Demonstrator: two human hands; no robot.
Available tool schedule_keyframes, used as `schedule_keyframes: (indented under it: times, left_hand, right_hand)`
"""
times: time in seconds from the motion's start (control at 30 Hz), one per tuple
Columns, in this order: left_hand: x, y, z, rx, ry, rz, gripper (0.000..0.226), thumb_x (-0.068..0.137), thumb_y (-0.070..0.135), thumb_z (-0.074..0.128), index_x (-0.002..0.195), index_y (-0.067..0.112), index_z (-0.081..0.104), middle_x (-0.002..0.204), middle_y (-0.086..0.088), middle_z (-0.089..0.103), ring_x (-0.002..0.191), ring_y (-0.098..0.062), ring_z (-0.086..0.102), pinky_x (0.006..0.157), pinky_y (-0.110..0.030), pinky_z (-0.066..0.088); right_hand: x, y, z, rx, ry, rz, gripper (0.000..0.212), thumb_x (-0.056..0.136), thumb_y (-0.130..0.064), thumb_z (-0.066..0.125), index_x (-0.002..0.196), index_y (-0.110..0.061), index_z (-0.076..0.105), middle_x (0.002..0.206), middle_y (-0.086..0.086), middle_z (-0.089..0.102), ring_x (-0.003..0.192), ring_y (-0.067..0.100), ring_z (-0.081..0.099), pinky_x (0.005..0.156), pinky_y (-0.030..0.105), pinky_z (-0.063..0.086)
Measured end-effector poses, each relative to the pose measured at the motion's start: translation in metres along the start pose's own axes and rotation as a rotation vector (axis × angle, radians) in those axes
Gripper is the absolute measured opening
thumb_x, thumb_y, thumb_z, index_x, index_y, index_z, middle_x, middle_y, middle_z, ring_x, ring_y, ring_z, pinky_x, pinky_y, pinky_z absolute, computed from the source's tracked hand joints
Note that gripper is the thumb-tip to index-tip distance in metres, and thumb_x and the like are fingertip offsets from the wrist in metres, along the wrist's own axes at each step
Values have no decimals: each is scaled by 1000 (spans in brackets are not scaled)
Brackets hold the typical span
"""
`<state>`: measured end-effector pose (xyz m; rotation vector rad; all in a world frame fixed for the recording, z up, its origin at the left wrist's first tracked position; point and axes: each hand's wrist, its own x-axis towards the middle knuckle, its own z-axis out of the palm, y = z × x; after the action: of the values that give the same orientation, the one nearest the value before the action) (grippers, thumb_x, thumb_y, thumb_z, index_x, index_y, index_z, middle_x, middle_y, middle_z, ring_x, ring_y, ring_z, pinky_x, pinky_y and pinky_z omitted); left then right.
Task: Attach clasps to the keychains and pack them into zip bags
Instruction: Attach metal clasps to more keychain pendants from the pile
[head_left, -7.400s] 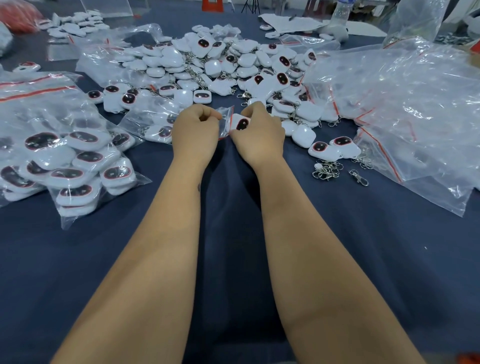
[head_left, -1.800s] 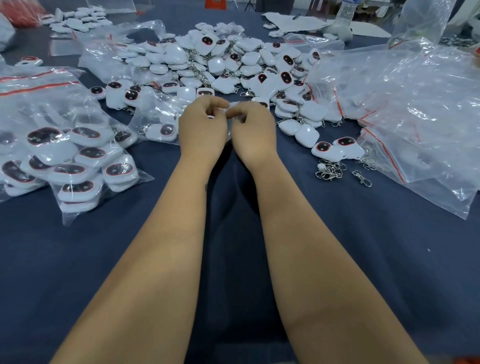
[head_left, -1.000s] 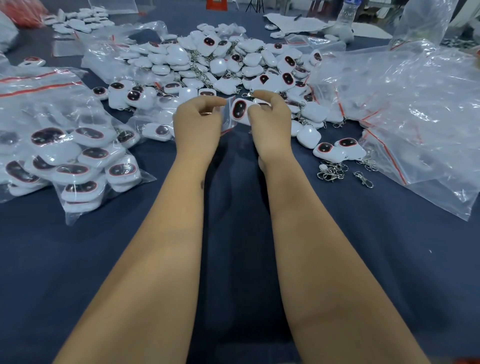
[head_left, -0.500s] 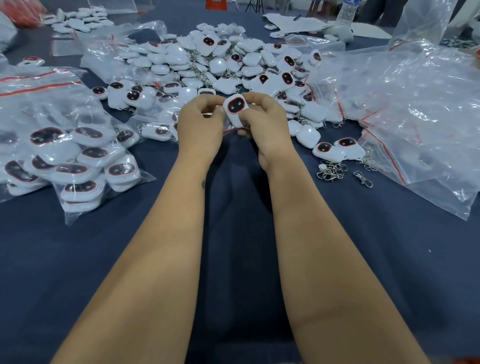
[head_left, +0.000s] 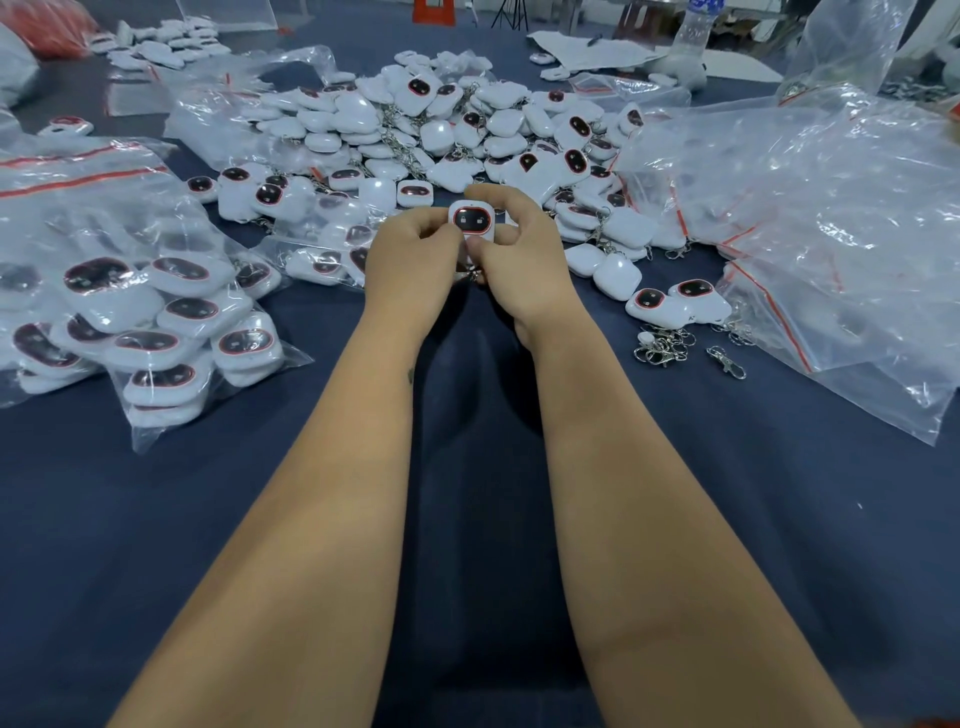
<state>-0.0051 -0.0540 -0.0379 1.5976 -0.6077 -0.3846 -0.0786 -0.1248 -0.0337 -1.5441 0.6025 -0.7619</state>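
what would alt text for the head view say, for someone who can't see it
Both hands, left hand and right hand, hold one white keychain with a dark red-rimmed face above a dark blue table. Behind lies a pile of keychains, filled zip bags at left, loose metal clasps at right.

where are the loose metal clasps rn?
Head view, right side: small heap of silver metal clasps on the dark blue tablecloth, just below two white face-up keychains, beside the clear bags.
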Motion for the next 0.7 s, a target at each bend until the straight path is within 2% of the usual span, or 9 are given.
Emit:
schedule_keyframes:
  times: [0.1, 0.27, 0.4, 0.5, 0.63, 0.7]
  left_hand:
    - [-1, 1, 0, 27, -15, 24, 31, 82, 8, 55, 100, 21, 76, 85, 8, 74, 75, -3, 63, 75, -22, 53]
    - [-2, 0, -1, 30, -25, 28, 35, 80, 6, 54, 96, 28, 75, 85, 11, 74, 79, -4, 65, 75, -22, 54]
    - [-1, -1, -1, 36, -22, 41, 34, 79, 5, 54, 98, 25, 76, 83, 11, 74, 72, 1, 64, 69, -16, 52]
    - [1, -2, -1, 31, -28, 35, 28, 83, 10, 56, 100, 21, 76, 84, 7, 74, 76, -5, 65, 72, -22, 54]
    - [3, -4, 0, 11, 2, 25, 23, 86, 15, 56, 100, 19, 74, 82, 9, 72, 71, -1, 64, 58, -11, 46]
    - [4, -5, 0, 8, 14, 20, 22, 86, 17, 57, 99, 20, 73, 83, 10, 72, 71, 2, 64, 58, -10, 46]
  right_hand:
    - [0, 1, 0, -20, 22, 6, 41, 86, 12, 49, 113, -17, 60, 97, 20, 71, 81, 23, 66, 83, 43, 57]
    - [1, 2, 1, -53, 34, 7, 40, 86, 11, 48, 113, -16, 59, 96, 19, 71, 81, 23, 66, 82, 40, 57]
    - [1, 2, 0, -69, 34, 11, 39, 87, 9, 51, 112, -19, 59, 94, 16, 71, 81, 21, 66, 80, 37, 57]
    - [1, 3, 1, -54, 21, 16, 37, 87, 8, 53, 110, -21, 60, 88, 12, 72, 80, 20, 67, 80, 36, 57]
    - [1, 1, 2, 16, 9, 34, 35, 85, 7, 52, 107, -18, 62, 86, 12, 70, 76, 18, 66, 83, 40, 57]
    - [1, -1, 3, 47, 11, 36, 33, 86, 4, 52, 108, -16, 65, 84, 8, 66, 75, 17, 64, 81, 40, 57]
